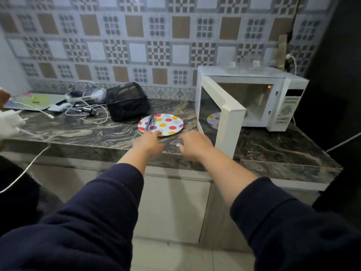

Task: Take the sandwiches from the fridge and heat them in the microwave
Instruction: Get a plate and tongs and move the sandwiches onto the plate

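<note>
**Reaching for the spotted plate beside the open microwave**

Reaching forward over the marble counter (82,132), both arms out, dark sleeves pushed back. Left hand (149,142) at the near rim of the polka-dot plate (166,124), fingers extended and touching or almost touching it, not yet closed round anything. Right hand (193,145) just right of it above the counter edge, fingers loosely curled, holding nothing so far as can be seen.

No sandwiches visible anywhere; plate bare apart from tongs (149,123) lying across its left side. Microwave (281,98) on the right with door (222,114) swung wide toward the near side, cavity lit, nothing to be made out inside; a plate's reflection showing in the door glass.

Probably best done by sliding fingers under the near rim and lifting level, so the tongs cannot roll off. Worth steering the right forearm clear of the door's near corner, standing close by.

Further left: black mesh box (127,100) just behind the plate, tangle of white cables (88,112) and chargers, green mat (39,100) at far left. Patterned tile wall (136,36) behind, pale cabinet doors (172,206) below, tiled floor underneath.
</note>
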The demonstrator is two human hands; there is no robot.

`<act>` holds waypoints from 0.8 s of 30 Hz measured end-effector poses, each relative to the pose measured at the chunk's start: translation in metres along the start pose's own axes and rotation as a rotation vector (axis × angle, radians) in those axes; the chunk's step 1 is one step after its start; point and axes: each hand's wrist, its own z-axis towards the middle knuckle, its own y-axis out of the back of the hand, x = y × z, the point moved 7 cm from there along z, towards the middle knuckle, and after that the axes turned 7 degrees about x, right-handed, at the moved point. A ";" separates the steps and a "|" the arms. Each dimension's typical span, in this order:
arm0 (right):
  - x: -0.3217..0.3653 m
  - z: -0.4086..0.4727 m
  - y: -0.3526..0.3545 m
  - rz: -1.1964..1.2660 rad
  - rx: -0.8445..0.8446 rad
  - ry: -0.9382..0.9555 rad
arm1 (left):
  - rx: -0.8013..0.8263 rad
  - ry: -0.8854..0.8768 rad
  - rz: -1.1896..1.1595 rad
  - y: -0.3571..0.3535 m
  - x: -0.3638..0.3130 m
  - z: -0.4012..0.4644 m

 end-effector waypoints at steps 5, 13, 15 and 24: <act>0.015 0.053 -0.037 0.098 0.068 -0.097 | 0.016 0.007 -0.139 -0.002 0.050 0.046; 0.005 0.181 -0.101 0.416 0.164 -0.332 | 0.054 -0.025 -0.222 -0.010 0.120 0.164; -0.005 0.204 -0.114 0.437 0.162 -0.397 | 0.067 -0.030 -0.228 -0.012 0.136 0.191; -0.050 0.270 -0.152 0.419 0.106 -0.599 | 0.081 0.003 -0.208 -0.035 0.163 0.270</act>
